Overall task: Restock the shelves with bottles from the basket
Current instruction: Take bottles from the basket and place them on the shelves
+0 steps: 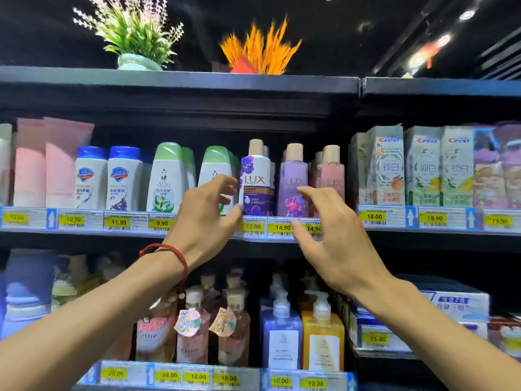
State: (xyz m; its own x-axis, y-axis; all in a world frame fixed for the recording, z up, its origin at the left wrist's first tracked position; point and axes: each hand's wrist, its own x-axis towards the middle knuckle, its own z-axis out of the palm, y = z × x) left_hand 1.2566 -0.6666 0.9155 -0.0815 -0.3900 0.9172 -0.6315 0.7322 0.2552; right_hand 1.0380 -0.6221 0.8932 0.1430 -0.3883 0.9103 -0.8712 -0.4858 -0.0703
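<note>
A white and purple LUX bottle (255,179) with a beige cap stands upright at the front of the middle shelf (197,234). To its right stand a lilac LUX bottle (293,176) and a pink LUX bottle (331,170). My left hand (205,218) is raised just left of the white LUX bottle, fingers spread and curved, thumb near its base, holding nothing. My right hand (327,244) hovers in front of the lilac and pink bottles, fingers apart, empty. The basket is out of view.
Left of the LUX bottles stand green-capped white bottles (166,179), blue-capped bottles (124,179) and pink tubes (59,165). Crest toothpaste boxes (423,165) fill the right bay. The lower shelf holds pump bottles (322,334). Fake plants (135,32) sit on top.
</note>
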